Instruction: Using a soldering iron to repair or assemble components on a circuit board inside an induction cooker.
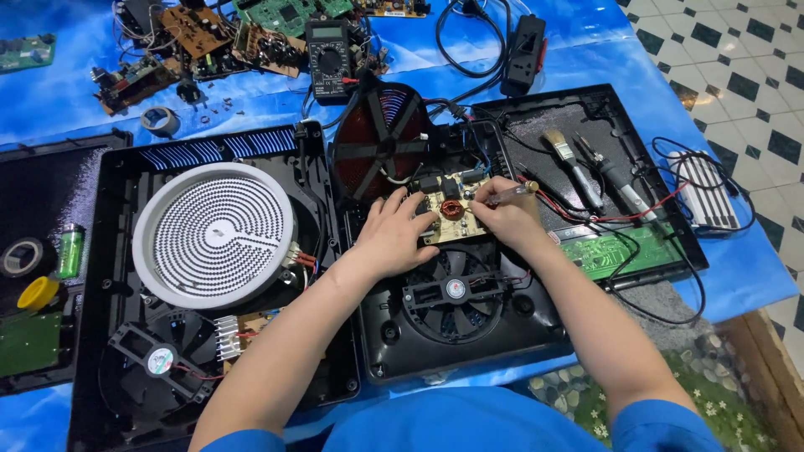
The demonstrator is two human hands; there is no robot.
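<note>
I have the small tan circuit board (453, 215) near the centre of my view, seated inside the opened black cooker housing (469, 335), just above the round cooling fan (452, 293). I judge the board light and stiff but fragile: its copper coil and upright parts would snap or bend under a careless press, so the bare edges are the safest place to take hold, never the components.

My left hand (392, 234) lies on the board's 9 o'clock edge, fingers spread and resting flat, holding nothing. My right hand (505, 216) sits at the 3 o'clock edge, its grip pinched around a slim clear-handled screwdriver (511, 193), tip angled down to the board.

At 11 o'clock from the board the dark red induction coil (378, 142) is tipped up on its wires. At 3 o'clock a brush (571, 166) and pliers (615, 176) lie in the upturned lid. At 9 o'clock a second open cooker shows a white ribbed heating disc (214, 234). At 12 o'clock a multimeter (329, 52) rests on the blue-covered table (67, 92).
</note>
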